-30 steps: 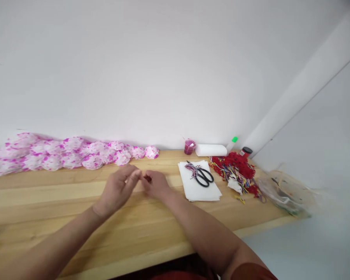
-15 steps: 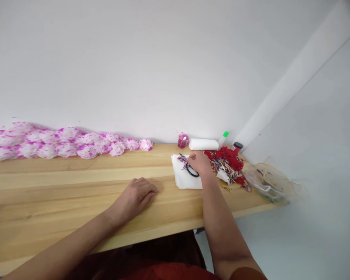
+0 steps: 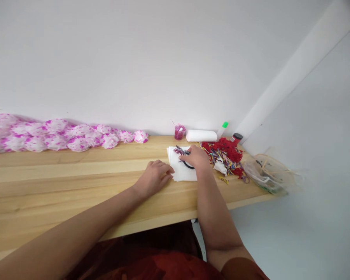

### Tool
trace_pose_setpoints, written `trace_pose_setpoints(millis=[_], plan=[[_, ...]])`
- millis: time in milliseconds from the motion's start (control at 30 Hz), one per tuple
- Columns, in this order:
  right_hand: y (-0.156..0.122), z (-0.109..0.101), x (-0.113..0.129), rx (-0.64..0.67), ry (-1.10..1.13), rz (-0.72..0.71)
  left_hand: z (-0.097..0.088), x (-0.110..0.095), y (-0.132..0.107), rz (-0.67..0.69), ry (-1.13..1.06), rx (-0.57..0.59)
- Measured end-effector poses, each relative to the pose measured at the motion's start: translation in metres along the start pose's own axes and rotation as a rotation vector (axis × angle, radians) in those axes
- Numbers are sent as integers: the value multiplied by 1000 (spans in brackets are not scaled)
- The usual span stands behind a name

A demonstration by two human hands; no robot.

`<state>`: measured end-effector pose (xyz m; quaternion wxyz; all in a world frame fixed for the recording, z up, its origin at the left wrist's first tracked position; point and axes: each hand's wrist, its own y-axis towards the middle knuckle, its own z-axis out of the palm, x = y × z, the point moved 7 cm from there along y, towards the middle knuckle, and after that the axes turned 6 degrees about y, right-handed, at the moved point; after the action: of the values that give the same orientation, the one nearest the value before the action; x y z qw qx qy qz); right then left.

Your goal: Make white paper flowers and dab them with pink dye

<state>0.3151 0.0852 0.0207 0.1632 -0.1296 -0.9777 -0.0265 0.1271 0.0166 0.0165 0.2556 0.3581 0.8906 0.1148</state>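
Observation:
A stack of thin white sheets [image 3: 181, 174] lies on the wooden table. On it rest a small bundle of multicoloured threads [image 3: 179, 152] and a black curved handle [image 3: 188, 165], partly covered by my right hand [image 3: 199, 157]. That hand is over the stack with its thumb stretched left across the threads and apart from the index finger; its other fingers are hidden. My left hand [image 3: 155, 177] lies at the left edge of the sheets, fingers loosely bent and slightly apart, with nothing visible in it. Its fingertips reach the paper edge.
Pink-spotted white bunched balls [image 3: 56, 134] line the wall on the left. Behind the sheets stand a cup of pink liquid [image 3: 180, 133], a white roll [image 3: 201, 135], a green-capped bottle [image 3: 223, 129] and a dark-lidded jar [image 3: 236, 139]. Tangled threads [image 3: 226, 151] and a clear plastic bag [image 3: 265, 175] lie right.
My left hand has moved right and forward to the edge of the sheets. My right hand's thumb has spread left over the threads. The view has shifted slightly.

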Motion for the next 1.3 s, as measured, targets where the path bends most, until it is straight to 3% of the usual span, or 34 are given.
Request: trace_pose_setpoints(millis=[133, 400, 600, 767, 1033, 1200, 1300], plan=[[1, 3, 3, 21, -16, -8, 12, 0, 11, 20, 97, 17], [4, 9, 3, 21, -6, -3, 17, 0, 11, 55, 130, 12], [5, 9, 5, -2, 9, 19, 21, -7, 18, 122, 11, -26], [6, 7, 7, -24, 52, 8, 14, -2, 22, 67, -85, -98], [3, -12, -2, -105, 125, 22, -18, 13, 13, -81, -191, -209], [3, -13, 0, -106, 133, 9, -61, 33, -12, -250, -432, -324], [5, -7, 5, -88, 117, -5, -94, 44, -31, -306, -530, -486]])
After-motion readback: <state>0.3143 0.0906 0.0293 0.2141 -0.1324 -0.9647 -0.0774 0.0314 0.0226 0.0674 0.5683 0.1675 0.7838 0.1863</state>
